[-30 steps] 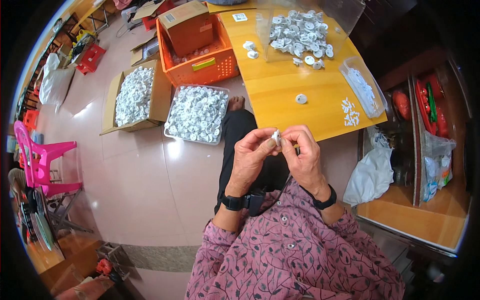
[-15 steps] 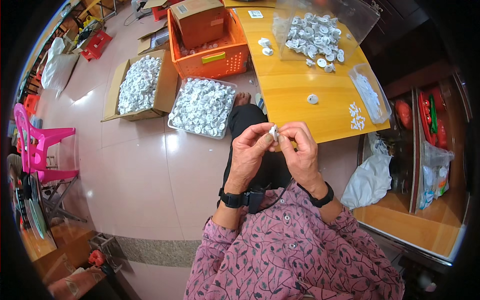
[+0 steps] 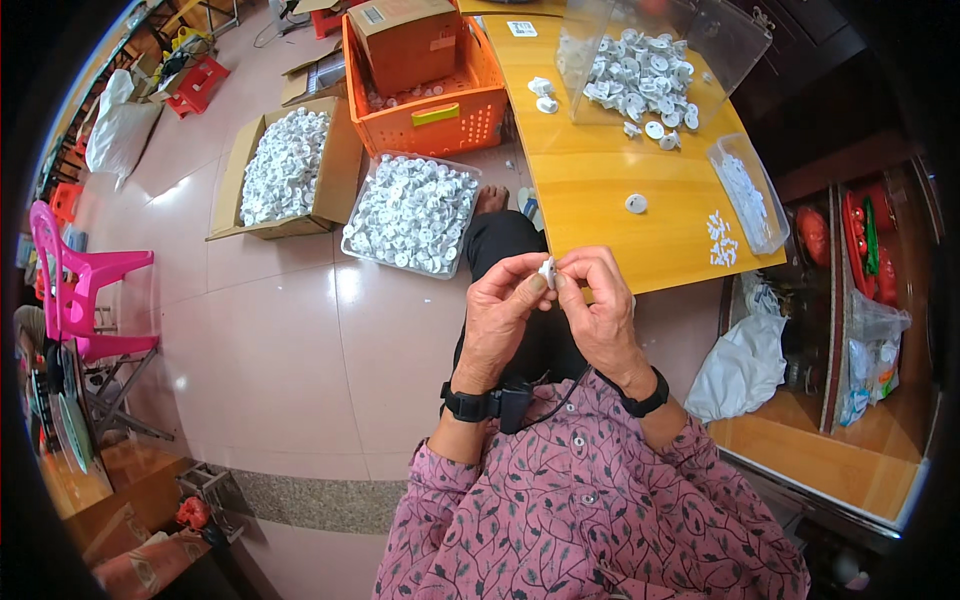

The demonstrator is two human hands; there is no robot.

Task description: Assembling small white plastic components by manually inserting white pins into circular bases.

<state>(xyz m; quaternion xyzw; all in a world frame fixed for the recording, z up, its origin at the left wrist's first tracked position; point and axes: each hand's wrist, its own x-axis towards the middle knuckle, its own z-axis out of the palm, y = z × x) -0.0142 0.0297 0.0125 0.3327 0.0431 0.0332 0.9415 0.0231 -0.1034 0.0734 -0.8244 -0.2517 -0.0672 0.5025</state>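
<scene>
Over my lap, at the table's near edge, my left hand [image 3: 505, 310] and my right hand [image 3: 603, 308] meet with thumbs and fingertips pinched together. Between them is a small white round plastic part [image 3: 547, 270], mostly covered by the fingers. Both hands grip it. A single white disc-shaped part [image 3: 636, 203] lies on the yellow wooden table [image 3: 590, 225] just beyond my hands. Farther right, a scatter of tiny white pieces [image 3: 722, 240] lies near the table's corner, beside a clear plastic tray [image 3: 768, 230] of small white strips.
A clear bin [image 3: 722, 50] at the table's far side holds many white parts. On the floor at left stand a filled clear tub [image 3: 352, 238], a cardboard box [image 3: 228, 200] of white parts and an orange crate [image 3: 375, 128]. A pink chair [image 3: 90, 265] stands far left.
The view has shifted slightly, so the table and boxes sit a little to the right and lower. My hands keep the same pinched hold on the white part.
</scene>
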